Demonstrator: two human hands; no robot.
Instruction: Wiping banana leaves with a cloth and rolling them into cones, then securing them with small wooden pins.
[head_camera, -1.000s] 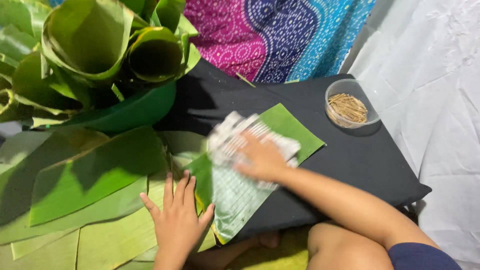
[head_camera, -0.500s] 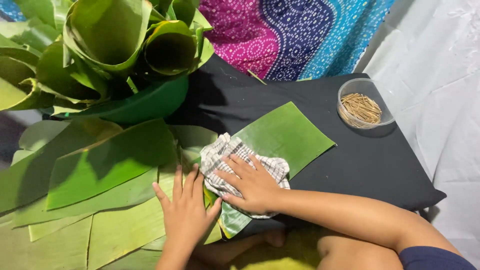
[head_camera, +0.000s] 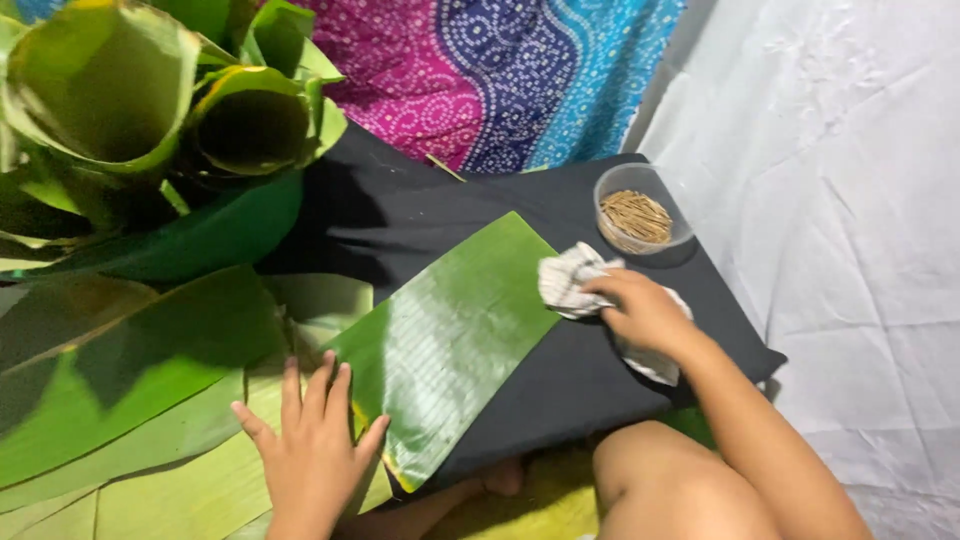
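- Banana leaf (head_camera: 450, 340), a cut rectangular strip, lies slantwise on the black tabletop (head_camera: 560, 380); its upper face is glossy green with fine cross ribs and pale sheen.
- Its lower corner overlaps a pile of flat leaves (head_camera: 130, 420) at the left.
- Rolled leaves (head_camera: 100, 90) stand behind that pile.
- A round clear plastic tub (head_camera: 640, 210) of thin brown sticks sits near the tabletop's far right corner.
- The left hand (head_camera: 310, 450) lies flat, fingers spread, pressing the leaf's lower edge and gripping nothing.
- The right hand (head_camera: 645, 315), fingers curled, clutches a crumpled checked cloth (head_camera: 575, 280) just beside the leaf's right end.
- Patterned pink and blue fabric (head_camera: 500, 70) hangs behind.
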